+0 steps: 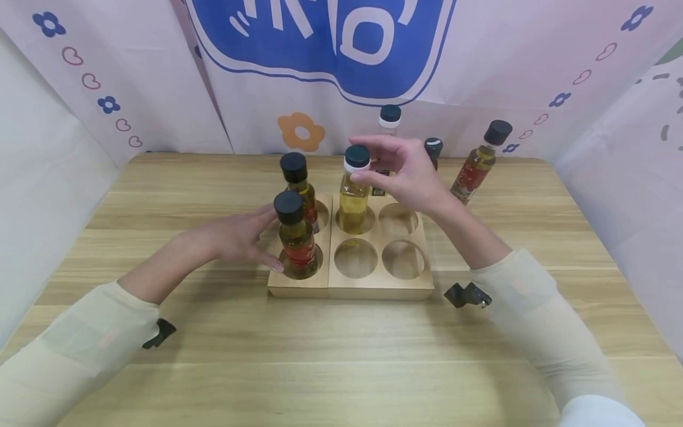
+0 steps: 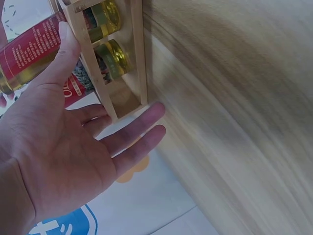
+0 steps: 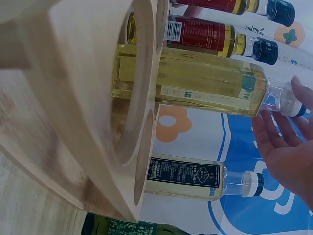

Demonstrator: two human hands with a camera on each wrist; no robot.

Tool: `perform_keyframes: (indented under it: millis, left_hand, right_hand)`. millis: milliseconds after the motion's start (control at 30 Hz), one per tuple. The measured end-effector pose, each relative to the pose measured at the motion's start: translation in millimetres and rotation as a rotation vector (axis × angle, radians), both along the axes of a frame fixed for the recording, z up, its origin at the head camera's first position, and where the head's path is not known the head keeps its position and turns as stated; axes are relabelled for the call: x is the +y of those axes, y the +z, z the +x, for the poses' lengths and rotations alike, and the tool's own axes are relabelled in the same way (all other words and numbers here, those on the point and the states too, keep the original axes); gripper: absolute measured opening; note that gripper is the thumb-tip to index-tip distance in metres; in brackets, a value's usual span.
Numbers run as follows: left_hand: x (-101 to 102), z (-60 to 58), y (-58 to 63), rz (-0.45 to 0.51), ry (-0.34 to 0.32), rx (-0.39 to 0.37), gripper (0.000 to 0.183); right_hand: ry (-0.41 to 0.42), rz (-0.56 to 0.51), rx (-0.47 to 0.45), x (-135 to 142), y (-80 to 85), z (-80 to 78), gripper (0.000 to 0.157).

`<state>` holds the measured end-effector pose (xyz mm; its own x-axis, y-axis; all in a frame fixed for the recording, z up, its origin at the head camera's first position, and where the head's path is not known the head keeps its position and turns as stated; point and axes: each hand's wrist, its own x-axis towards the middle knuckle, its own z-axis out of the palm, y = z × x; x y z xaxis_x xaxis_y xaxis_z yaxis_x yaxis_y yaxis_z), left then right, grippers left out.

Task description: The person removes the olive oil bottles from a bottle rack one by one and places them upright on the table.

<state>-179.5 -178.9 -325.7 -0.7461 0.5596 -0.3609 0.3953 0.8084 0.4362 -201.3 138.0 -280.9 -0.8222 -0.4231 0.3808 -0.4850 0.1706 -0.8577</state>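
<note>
My right hand (image 1: 411,172) holds a clear bottle of pale yellow oil (image 1: 354,204) at its neck, thumb in front and fingers behind. The bottle stands upright, its base within a back hole of the wooden bottle rack (image 1: 381,293). At the rack's left side, my left hand (image 1: 235,237) has its fingers spread beside two black-capped oil bottles with red labels. The front one (image 1: 299,246) and the back one (image 1: 308,198) both sit in holes. In the left wrist view the thumb lies by the rack's edge and a red-labelled bottle (image 2: 34,46); the other fingers extend past the rack.
Behind the rack stands another clear bottle with a white-and-dark cap (image 1: 390,118). To its right are a partly hidden dark-capped bottle (image 1: 433,147) and a red-labelled oil bottle (image 1: 475,169). A dark green bottle (image 3: 132,227) shows in the right wrist view. A printed cloth (image 1: 160,107) hangs behind the table.
</note>
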Motion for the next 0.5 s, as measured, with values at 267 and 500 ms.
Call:
perform_keyframes:
  millis: [267,500]
  left_hand:
    - [-6,-3.0,-8.9,0.146,-0.055,0.027,0.120]
    - [-12,-7.6,-16.7,0.215,-0.086,0.015,0.122]
  right_hand:
    - [0.000,0.004,0.007,0,0.1,0.0,0.049]
    - [0.003,0.002,0.013,0,-0.4,-0.1,0.048]
